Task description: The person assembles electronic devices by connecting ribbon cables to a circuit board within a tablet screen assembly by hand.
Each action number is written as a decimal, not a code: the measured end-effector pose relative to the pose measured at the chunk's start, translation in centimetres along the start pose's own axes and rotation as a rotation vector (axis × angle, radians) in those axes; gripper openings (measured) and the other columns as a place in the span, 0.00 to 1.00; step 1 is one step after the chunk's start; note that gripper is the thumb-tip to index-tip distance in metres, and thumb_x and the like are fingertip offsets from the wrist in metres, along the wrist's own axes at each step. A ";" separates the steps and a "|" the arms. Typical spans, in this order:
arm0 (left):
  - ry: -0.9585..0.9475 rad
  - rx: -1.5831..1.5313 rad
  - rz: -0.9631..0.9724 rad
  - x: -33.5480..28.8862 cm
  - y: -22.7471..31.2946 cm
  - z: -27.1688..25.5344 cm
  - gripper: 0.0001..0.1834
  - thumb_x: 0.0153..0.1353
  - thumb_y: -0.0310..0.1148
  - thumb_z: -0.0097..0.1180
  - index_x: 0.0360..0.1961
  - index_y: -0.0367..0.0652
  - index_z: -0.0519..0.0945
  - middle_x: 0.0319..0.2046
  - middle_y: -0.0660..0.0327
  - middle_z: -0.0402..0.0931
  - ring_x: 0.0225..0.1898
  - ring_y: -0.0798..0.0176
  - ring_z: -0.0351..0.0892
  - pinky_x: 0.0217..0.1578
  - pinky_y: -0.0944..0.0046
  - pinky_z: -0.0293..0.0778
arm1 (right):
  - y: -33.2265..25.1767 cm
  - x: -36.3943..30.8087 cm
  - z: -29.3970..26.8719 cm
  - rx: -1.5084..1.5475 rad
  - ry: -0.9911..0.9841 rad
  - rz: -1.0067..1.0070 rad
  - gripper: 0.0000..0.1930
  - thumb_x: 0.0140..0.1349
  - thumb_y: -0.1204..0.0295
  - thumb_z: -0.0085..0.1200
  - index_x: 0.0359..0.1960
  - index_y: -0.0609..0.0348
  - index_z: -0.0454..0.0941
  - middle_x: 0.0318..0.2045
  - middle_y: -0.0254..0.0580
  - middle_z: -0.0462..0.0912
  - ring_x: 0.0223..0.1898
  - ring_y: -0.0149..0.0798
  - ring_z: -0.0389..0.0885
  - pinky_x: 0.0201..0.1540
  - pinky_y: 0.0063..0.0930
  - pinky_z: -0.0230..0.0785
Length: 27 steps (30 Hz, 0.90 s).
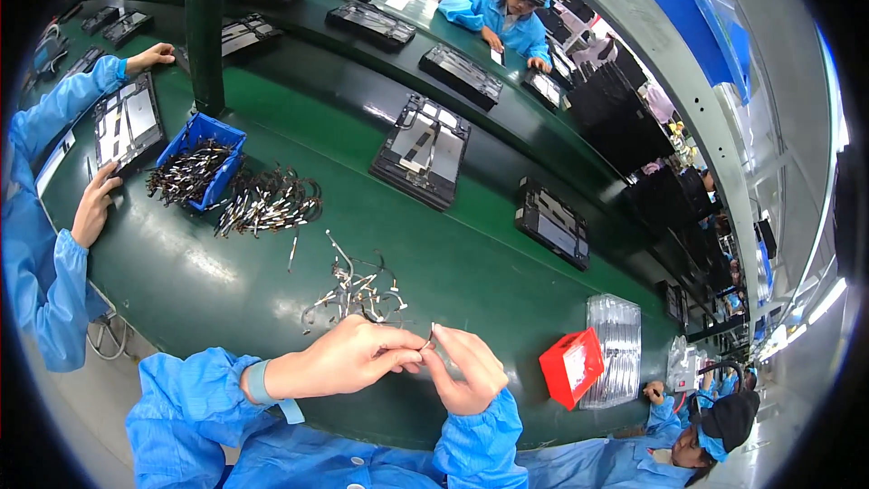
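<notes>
Near the table's front edge, my left hand [358, 358] and my right hand [466, 369] meet with fingertips pinched. Between them is a short, thin dark cable [429, 339] with a light end, and both hands grip it. Just beyond my left hand lies a loose tangle of small cables [358, 290], black with white and silver parts. Farther left, a bigger heap of the same cables [269, 202] spreads beside a blue bin [223, 179]. More cables spill out of the bin's open front.
A red box [572, 367] and stacked clear plastic trays [615, 353] stand to my right. Ahead are a pile of flat black device housings [423, 152] and another housing [552, 222]. A green post [206, 27] rises at the left. Co-workers in blue sit left, right and across.
</notes>
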<state>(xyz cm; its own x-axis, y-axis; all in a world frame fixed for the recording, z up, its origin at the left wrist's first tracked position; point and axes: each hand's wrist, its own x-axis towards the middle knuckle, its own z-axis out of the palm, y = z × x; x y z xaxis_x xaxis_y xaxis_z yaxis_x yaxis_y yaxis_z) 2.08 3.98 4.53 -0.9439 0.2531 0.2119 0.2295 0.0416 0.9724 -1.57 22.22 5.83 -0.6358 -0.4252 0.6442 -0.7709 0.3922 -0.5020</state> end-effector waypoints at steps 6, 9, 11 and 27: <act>-0.024 0.217 0.167 -1.0 0.5 0.6 0.10 0.64 0.33 0.54 0.42 0.38 0.81 0.28 0.49 0.82 0.29 0.46 0.82 0.27 0.57 0.77 | 0.3 -0.6 -1.6 -0.013 -0.063 -0.226 0.17 0.42 0.81 0.68 0.38 0.62 0.85 0.36 0.44 0.83 0.37 0.44 0.84 0.38 0.31 0.80; -0.011 0.273 0.244 -1.6 0.4 1.6 0.11 0.63 0.32 0.55 0.43 0.40 0.81 0.30 0.50 0.82 0.27 0.45 0.82 0.26 0.55 0.77 | 0.0 -1.2 -2.2 0.091 -0.113 -0.150 0.15 0.42 0.81 0.69 0.36 0.61 0.86 0.35 0.42 0.82 0.34 0.40 0.83 0.34 0.28 0.78; 0.012 0.277 0.240 -2.3 0.5 2.1 0.11 0.63 0.33 0.56 0.44 0.40 0.81 0.30 0.50 0.82 0.27 0.46 0.82 0.27 0.55 0.78 | -0.6 -2.3 -2.5 0.130 -0.120 0.034 0.15 0.42 0.80 0.70 0.35 0.58 0.87 0.31 0.39 0.81 0.30 0.37 0.79 0.30 0.25 0.74; -0.082 0.110 -0.054 -2.0 0.4 4.0 0.25 0.58 0.22 0.49 0.60 0.41 0.70 0.29 0.58 0.84 0.30 0.55 0.85 0.32 0.61 0.80 | -0.3 -4.1 -2.1 0.097 0.084 0.156 0.13 0.45 0.83 0.67 0.35 0.61 0.86 0.35 0.43 0.84 0.37 0.43 0.84 0.42 0.33 0.78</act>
<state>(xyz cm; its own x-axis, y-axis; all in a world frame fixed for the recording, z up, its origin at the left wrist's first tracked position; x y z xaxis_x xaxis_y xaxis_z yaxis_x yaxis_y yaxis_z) 4.98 7.34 4.15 -0.9341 0.3255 0.1467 0.2080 0.1621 0.9646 1.34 25.58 4.60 -0.7456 -0.2945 0.5979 -0.6659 0.3662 -0.6500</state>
